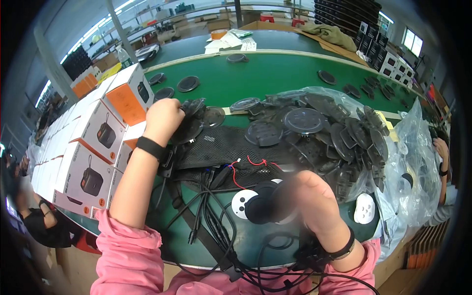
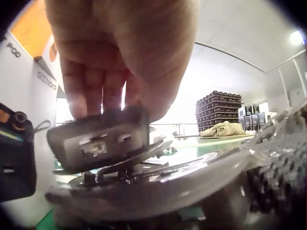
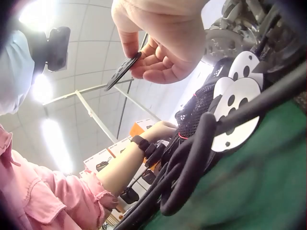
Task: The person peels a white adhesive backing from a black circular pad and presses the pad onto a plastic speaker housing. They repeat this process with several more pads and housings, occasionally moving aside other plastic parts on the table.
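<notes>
My left hand reaches to a small stack of dark round plastic parts beside the white boxes. In the left wrist view its fingers curl down onto a dark part with a pale rectangular recess, above a clear-rimmed disc. My right hand is raised over the near side of the table, partly blurred. The right wrist view shows this hand pinching a thin black disc between thumb and fingers. White discs with dark holes lie below it.
White and orange boxes are stacked at left. A large heap of dark round parts lies on clear plastic at right. Black cables and a strap cross the front. Loose discs lie on the green table.
</notes>
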`<state>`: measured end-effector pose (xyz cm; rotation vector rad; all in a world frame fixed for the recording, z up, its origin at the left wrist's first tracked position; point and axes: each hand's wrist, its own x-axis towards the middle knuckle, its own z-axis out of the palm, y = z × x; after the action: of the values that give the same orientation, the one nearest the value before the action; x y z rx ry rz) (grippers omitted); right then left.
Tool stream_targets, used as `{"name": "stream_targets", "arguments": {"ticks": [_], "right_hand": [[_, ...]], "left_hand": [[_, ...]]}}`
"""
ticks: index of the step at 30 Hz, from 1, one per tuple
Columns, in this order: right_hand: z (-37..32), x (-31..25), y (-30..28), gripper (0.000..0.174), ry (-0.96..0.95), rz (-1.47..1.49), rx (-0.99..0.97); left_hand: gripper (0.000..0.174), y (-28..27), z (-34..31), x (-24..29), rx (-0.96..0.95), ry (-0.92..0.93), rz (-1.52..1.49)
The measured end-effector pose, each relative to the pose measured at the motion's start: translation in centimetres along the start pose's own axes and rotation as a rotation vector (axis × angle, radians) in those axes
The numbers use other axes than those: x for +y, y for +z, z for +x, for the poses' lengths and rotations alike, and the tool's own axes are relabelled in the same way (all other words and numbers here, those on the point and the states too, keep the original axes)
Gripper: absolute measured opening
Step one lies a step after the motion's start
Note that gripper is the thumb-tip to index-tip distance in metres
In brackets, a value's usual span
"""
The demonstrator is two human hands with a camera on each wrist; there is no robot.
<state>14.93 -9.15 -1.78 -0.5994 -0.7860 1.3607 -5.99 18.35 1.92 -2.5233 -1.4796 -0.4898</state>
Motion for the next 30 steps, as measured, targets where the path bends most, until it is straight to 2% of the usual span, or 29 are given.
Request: {"name": "stream_targets", "arguments": {"ticks": [1,2,4,5,6,8,10,11,12,15,16,18,22,30], "right_hand": [[0.0,0.0,0.0,0.015,-0.002,0.0,0.003],[-0.1,-0.1,0.0,0.015,-0.005,-0.001,-0.002],[-0.1,-0.2,-0.1,0.015,-0.007,0.0,-0.002],[-0.1,-0.3,-0.1,0.015,-0.009,0.002,-0.023],[-0.1,-0.4,-0.1,0.015,-0.012,0.004,-0.044],[-0.2,-0.6,0.1,0.016,-0.004,0.01,-0.042],[-0.2,-0.6,0.1,0.016,0.004,0.019,-0.036],[-0.2,-0.5,0.1,0.017,0.005,0.017,-0.034],[-0.2,-0.4,0.0,0.017,0.007,0.015,-0.029],[-0.1,-0.4,-0.1,0.018,0.006,0.031,-0.032],[-0.1,-0.4,-0.1,0.019,0.0,0.039,-0.037],[-0.1,-0.5,0.1,0.019,-0.001,0.032,-0.015],[0.0,-0.4,0.1,0.019,0.002,0.052,-0.03],[0.0,-0.5,0.3,0.017,-0.005,0.079,-0.009]], "left_hand": [[0.019,-0.1,-0.2,0.0,0.121,0.007,0.038],[0.019,-0.5,-0.4,0.2,0.12,0.011,0.037],[0.019,-2.1,-1.3,0.7,0.415,0.032,-0.126],[0.02,-3.1,-1.6,0.8,0.376,0.0,-0.234],[0.021,-4.1,-2.3,1.2,0.278,-0.108,-0.42],[0.022,-4.2,-3.1,0.9,0.207,-0.114,-0.693],[0.021,-5.0,-5.0,2.8,0.135,-0.147,-0.786],[0.02,-4.8,-5.7,3.2,0.158,-0.023,-0.711],[0.018,-4.5,-6.6,3.9,0.134,0.004,-0.781],[0.013,-3.6,-8.7,5.7,0.286,0.336,-0.456],[0.017,-3.3,-9.2,6.2,0.328,0.455,-0.34],[0.021,-2.9,-10.3,7.0,0.241,0.504,-0.361],[0.023,-2.2,-10.8,6.9,0.207,0.467,-0.388],[0.022,-0.9,-10.2,6.4,0.255,0.446,-0.445]]}}
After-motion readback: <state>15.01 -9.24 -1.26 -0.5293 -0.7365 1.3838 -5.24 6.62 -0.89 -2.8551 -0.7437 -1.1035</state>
